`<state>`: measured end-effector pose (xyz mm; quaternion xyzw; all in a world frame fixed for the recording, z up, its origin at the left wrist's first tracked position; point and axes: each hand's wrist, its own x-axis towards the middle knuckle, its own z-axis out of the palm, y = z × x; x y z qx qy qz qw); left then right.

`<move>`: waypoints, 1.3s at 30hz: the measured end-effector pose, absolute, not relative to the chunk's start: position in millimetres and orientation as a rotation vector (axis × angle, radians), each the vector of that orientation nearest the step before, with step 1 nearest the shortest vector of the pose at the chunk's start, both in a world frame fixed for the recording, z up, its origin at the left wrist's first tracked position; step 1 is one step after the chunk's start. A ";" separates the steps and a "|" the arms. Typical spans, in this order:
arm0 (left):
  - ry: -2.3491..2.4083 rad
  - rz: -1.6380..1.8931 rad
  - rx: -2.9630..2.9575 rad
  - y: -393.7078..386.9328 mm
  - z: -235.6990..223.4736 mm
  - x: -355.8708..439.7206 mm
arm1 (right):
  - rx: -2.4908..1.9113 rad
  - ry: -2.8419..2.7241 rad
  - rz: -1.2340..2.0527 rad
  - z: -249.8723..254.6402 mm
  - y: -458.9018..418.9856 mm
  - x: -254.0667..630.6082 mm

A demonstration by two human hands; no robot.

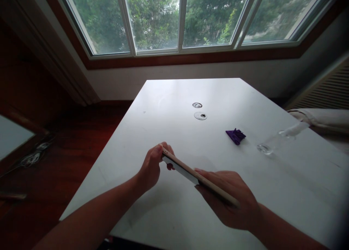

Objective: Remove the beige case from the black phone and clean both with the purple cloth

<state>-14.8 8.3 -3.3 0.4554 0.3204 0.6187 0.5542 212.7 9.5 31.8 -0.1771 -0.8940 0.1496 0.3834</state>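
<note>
Head view shows both hands holding a thin, flat, beige-edged slab — possibly a tablet (197,177) — edge-on above the white surface (191,93). The left hand (152,166) has its fingers closed on the far end; the right hand (231,199) cradles the near end from beneath. Farther right lie a purple crumpled piece (236,136) and a clear glass vessel (278,139) on its side, well apart from the hands.

Dim backlit room (perhaps edge-warped)
</note>
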 end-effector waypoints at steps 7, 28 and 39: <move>0.702 1.472 0.917 5.6 7.2 -7.6 | -0.459 -2.229 0.283 38.8 15.8 214.3; 0.476 1.230 0.360 6.9 20.5 -13.9 | -0.630 -2.345 0.674 30.2 15.1 209.3; 0.223 1.132 0.495 11.2 13.1 -23.4 | -0.693 -2.553 0.832 20.9 12.3 202.3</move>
